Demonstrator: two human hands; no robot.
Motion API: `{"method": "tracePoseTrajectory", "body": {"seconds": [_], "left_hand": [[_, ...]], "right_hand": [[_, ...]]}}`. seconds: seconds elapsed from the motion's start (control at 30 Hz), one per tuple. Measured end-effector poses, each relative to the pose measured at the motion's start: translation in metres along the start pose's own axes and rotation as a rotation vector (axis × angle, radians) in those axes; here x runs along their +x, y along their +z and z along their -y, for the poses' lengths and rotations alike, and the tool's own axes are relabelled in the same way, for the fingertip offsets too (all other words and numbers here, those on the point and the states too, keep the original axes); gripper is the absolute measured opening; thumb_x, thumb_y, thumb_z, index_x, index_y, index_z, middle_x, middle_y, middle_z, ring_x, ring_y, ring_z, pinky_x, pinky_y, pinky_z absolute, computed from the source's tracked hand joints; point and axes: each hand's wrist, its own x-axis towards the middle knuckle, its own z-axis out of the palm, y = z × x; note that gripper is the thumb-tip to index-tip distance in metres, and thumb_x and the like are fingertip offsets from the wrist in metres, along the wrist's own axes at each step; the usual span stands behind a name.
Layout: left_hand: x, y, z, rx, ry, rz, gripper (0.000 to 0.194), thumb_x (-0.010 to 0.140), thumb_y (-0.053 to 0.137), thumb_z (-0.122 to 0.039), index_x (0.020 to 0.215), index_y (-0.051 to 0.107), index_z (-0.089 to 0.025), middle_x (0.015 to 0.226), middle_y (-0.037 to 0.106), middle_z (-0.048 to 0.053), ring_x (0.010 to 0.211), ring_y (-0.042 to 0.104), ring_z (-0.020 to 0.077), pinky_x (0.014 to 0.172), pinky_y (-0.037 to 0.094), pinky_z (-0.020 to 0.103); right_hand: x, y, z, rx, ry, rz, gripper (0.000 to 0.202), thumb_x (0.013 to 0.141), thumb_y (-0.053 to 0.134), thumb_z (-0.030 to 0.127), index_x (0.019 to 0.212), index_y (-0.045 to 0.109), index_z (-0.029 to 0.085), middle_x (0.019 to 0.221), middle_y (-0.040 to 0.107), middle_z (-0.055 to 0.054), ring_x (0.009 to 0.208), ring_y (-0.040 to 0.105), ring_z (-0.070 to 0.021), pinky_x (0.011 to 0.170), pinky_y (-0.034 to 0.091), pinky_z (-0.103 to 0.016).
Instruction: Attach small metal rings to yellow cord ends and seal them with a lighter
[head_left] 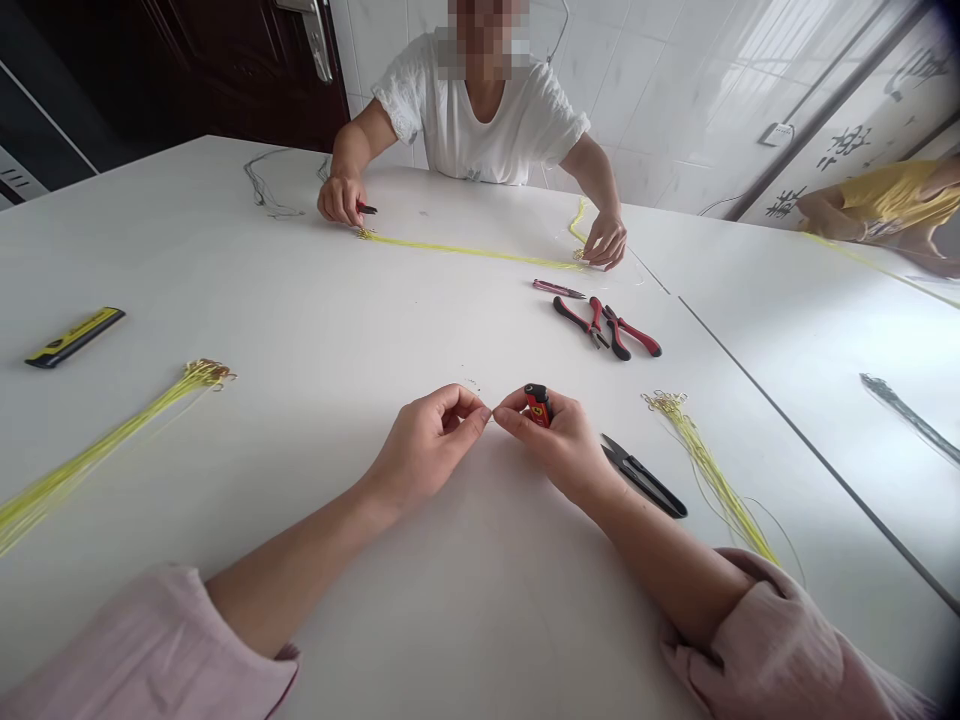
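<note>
Worn on the head, looking forward and down across the white table (pixel 487 600). Placed near to the left hand (pixel 427 445) and right hand (pixel 566 445), seen from above and behind; reaching farther to the co-worker (pixel 487 135) opposite and the tiled wall (pixel 660 110).

White counter (pixel 480 620), dark seam (pixel 795 427) on right — carries yellow-black cutter (pixel 75 337), yellow cord bundle (pixel 120 434) left, second bundle (pixel 716 475) right, black snips (pixel 651 485), pink snips (pixel 557 289), two red-black pliers (pixel 641 337).
</note>
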Motion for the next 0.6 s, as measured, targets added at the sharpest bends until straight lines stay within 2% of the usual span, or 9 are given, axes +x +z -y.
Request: {"method": "tracePoseTrajectory", "body": {"seconds": [0.2,0.4,0.47,0.6], "left_hand": [[-0.001,0.003,-0.002,0.011,-0.015,-0.014,0.024,0.086,0.052,-0.043,0.078,0.054,-0.021,0.069,0.05,-0.003,0.059,0.041,0.0105,0.053,0.033,0.023],[0.0,0.001,-0.002,-0.012,-0.042,0.019,0.026,0.085,0.052,-0.045,0.076,0.053,-0.021,0.069,0.049,-0.003,0.06,0.041,0.0113,0.054,0.033,0.024],[0.001,-0.001,-0.002,-0.028,-0.051,0.048,0.026,0.085,0.052,-0.046,0.077,0.055,-0.021,0.069,0.05,-0.002,0.06,0.041,0.0115,0.055,0.034,0.025],[0.002,-0.006,-0.003,-0.034,-0.08,0.106,0.026,0.084,0.053,-0.046,0.08,0.058,-0.021,0.073,0.051,-0.001,0.062,0.042,0.012,0.056,0.034,0.025]], "right_hand": [[-0.002,0.002,0.003,-0.146,-0.129,-0.075,0.017,0.081,0.057,0.032,0.071,0.057,0.018,0.062,0.044,0.003,0.056,0.034,-0.0088,0.053,0.029,-0.024],[0.002,-0.009,0.002,-0.167,-0.059,-0.121,0.023,0.085,0.049,0.038,0.072,0.049,0.019,0.06,0.037,0.004,0.054,0.031,-0.0098,0.051,0.027,-0.024],[0.005,-0.02,0.002,-0.304,-0.04,-0.173,0.022,0.085,0.048,0.04,0.076,0.048,0.02,0.065,0.044,0.002,0.054,0.034,-0.0104,0.053,0.028,-0.025],[0.012,-0.037,-0.002,-0.665,-0.009,-0.254,0.017,0.089,0.038,0.038,0.093,0.043,0.022,0.087,0.058,-0.003,0.063,0.046,-0.0153,0.06,0.032,-0.029]]}}
